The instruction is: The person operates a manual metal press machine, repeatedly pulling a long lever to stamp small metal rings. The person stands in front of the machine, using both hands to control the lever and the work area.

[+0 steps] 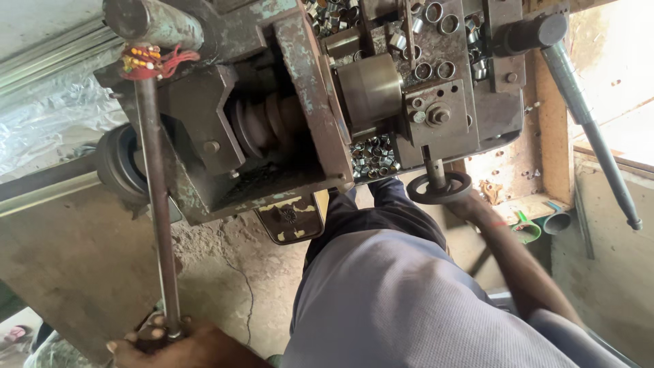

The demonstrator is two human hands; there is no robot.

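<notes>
My left hand [178, 346] is at the bottom left, closed around the end of a long steel lever rod [157, 197] that rises to the worn green lathe-like machine [300, 102]. Red thread and beads are tied around the rod's top. At the machine's front edge, my right hand [471, 204] grips a small dark handwheel [439, 188]. A brass-coloured chuck cylinder [371, 88] sits in the middle of the machine. Several small shiny metal rings [373, 155] lie piled below and above it.
A second long lever [593, 129] with a black knob slants down at the right. A stepped belt pulley [262, 126] sits inside the machine frame. A green object [526, 228] and a grey pipe piece [557, 221] lie by a wooden frame. The dirt floor shows below.
</notes>
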